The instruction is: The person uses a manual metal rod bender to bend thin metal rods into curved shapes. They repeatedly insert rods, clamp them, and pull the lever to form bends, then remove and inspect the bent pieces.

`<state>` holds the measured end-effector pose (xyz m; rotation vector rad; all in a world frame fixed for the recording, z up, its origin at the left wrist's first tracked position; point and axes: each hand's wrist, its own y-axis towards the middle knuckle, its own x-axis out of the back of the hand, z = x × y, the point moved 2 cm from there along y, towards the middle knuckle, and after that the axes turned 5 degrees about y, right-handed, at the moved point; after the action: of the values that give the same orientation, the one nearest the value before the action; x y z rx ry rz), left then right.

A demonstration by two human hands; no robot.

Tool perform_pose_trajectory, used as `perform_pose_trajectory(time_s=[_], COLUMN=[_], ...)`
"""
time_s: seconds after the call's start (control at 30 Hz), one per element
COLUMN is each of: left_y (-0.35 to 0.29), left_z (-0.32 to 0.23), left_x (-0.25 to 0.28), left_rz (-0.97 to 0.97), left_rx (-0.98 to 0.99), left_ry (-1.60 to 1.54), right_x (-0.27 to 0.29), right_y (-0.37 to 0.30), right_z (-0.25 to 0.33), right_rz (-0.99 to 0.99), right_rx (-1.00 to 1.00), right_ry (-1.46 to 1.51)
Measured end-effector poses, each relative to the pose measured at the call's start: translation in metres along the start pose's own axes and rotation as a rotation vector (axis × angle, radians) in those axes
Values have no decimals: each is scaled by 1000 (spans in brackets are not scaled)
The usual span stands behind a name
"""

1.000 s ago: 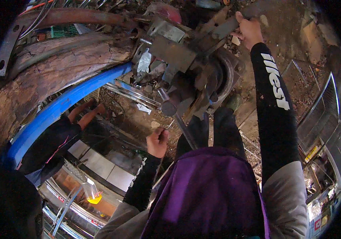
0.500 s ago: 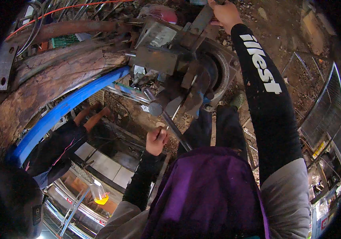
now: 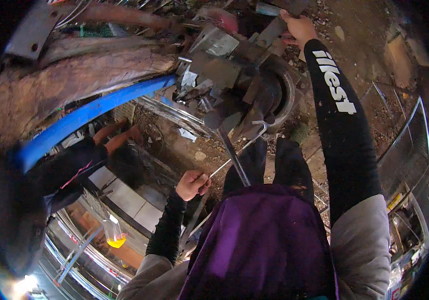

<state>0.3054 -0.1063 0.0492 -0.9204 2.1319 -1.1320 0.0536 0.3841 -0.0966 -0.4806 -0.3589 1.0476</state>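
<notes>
My left hand [image 3: 193, 185] is closed on the end of a thin metal rod [image 3: 233, 159]. The rod slants up to the right, and its far end is bent into a hook beside a heavy, dark vise [image 3: 214, 75]. A thick bar handle [image 3: 233, 157] with a round head passes in front of the vise and crosses near the rod. Beyond the vise, my right hand [image 3: 300, 27] is wrapped round the end of a flat metal bar [image 3: 270, 32] on top of it; some of its fingers are hidden.
A thick log [image 3: 84, 85] and a blue beam [image 3: 94, 115] lie on the left. Below them is another person's dark-clothed body with an arm [image 3: 119, 137]. A bag of yellow liquid [image 3: 114, 235] hangs lower left. A wire mesh frame [image 3: 407, 135] stands at right.
My left hand has shifted slightly left, drawing the rod back from the vise; its hooked end now shows outside. My right hand stays at the flat bar. The whole view has shifted a little.
</notes>
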Motion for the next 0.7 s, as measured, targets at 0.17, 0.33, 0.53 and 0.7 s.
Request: perform_pose_trajectory(time_s=[0.17, 0.33, 0.53, 0.7], left_y=[-24, -40, -8, 2], left_z=[54, 73, 59, -32], left_x=[-8, -60, -160, -247], left_rz=[-106, -213, -162, -75], left_rx=[-42, -35, -180, -581], left_ry=[-35, -84, 158, -21], right_x=[22, 82, 165, 211], right_y=[-48, -184, -386, -432], right_z=[-20, -98, -160, -120], right_rz=[-155, -188, 21, 331], right_rx=[78, 155, -163, 68], right_ry=[43, -241, -236, -385])
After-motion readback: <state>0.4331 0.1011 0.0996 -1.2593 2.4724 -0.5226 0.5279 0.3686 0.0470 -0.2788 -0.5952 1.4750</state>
